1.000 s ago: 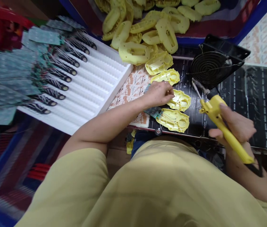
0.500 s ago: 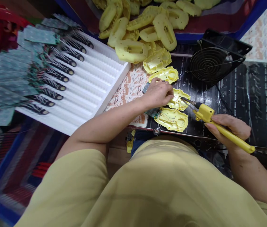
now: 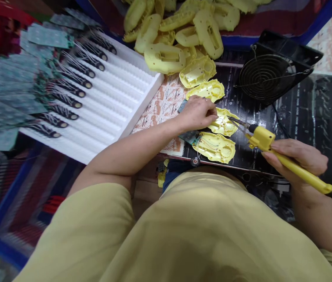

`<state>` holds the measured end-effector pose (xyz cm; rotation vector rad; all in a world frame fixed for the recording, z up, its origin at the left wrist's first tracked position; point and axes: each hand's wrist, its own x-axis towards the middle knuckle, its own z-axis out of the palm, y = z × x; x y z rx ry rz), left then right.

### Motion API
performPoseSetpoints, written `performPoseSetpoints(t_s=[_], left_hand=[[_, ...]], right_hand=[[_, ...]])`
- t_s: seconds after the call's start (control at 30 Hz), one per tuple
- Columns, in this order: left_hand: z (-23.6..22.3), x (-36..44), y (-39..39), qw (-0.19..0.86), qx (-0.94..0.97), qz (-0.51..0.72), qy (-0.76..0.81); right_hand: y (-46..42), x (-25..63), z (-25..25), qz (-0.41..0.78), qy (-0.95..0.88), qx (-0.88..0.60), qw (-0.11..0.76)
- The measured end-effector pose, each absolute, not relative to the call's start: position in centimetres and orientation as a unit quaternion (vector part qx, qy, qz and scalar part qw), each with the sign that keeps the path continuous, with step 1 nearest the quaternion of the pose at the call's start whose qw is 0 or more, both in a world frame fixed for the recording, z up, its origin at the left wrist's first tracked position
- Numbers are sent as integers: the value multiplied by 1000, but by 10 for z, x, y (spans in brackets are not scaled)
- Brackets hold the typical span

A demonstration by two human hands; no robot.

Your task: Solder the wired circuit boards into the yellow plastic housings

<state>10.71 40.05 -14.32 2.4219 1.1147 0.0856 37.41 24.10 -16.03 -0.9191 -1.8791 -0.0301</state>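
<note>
A yellow soldering gun [image 3: 262, 138] is gripped by its handle in my right hand [image 3: 299, 156]; its dark tip points left, over the right part of a yellow plastic shell [image 3: 224, 124]. At that shell's left end is my left hand [image 3: 199, 111], fingers pinched together; what they hold, perhaps a thin wire, is too small to make out. Nearer me lies another yellow shell [image 3: 217, 149], with thin wires running in from a green circuit board [image 3: 193, 138]. Further back rests a third open shell [image 3: 210, 91]. Part of another board shows behind my left hand.
A white foam tray [image 3: 119, 90] on the left bears rows of wired black parts and grey-green boards [image 3: 10, 92]. Yellow casings [image 3: 166, 56] are heaped in and before a blue-rimmed bin [image 3: 242, 41]. A black fan [image 3: 267, 76] stands back right. A small round part [image 3: 195, 161] sits at the table edge.
My right hand has drawn the soldering gun a little to the right, its tip shifting away from my left fingers. My left hand has hardly moved, and the whole view has shifted slightly.
</note>
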Motion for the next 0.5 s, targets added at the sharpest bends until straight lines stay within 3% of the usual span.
performPoseSetpoints(t_s=[0.27, 0.5], left_hand=[[-148, 109, 400, 205, 898, 42, 388], [-145, 109, 400, 199, 900, 34, 386]], right_hand=[[244, 374, -158, -13, -824, -366, 433], [232, 387, -155, -17, -778, -426, 462]])
